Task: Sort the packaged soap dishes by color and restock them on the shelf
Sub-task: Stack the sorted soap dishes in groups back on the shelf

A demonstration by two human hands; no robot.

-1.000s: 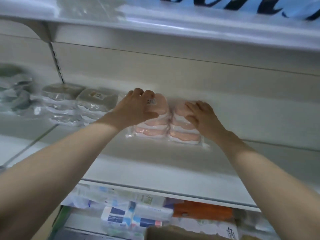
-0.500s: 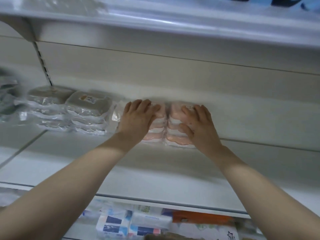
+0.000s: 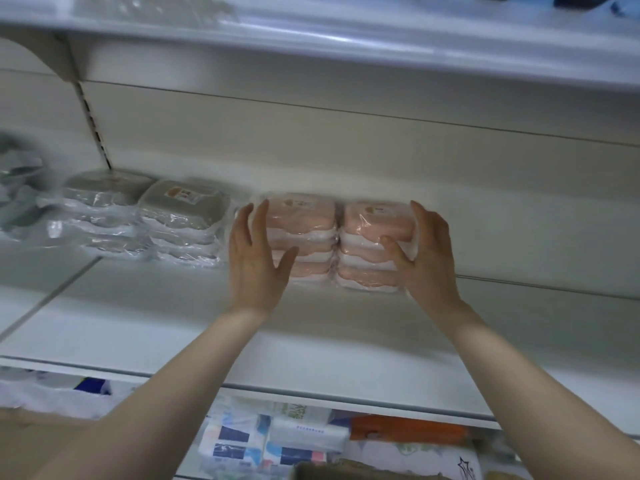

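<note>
Two stacks of pink packaged soap dishes stand side by side on the white shelf, a left stack and a right stack. My left hand lies flat against the left stack's left side, fingers apart and thumb across its front. My right hand cups the right stack's right side, with its thumb on the front. Both stacks rest on the shelf. To the left stand two stacks of grey packaged soap dishes, the further one blurred.
Another shelf hangs close overhead. More clear-wrapped goods sit blurred at the far left. The shelf below holds blue-and-white wrapped packs and an orange package. A brown cardboard edge shows at the bottom.
Both hands slid off the tops of the pink stacks to their outer sides. The stacks now stand squarer and close together. The camera has moved nearer.
</note>
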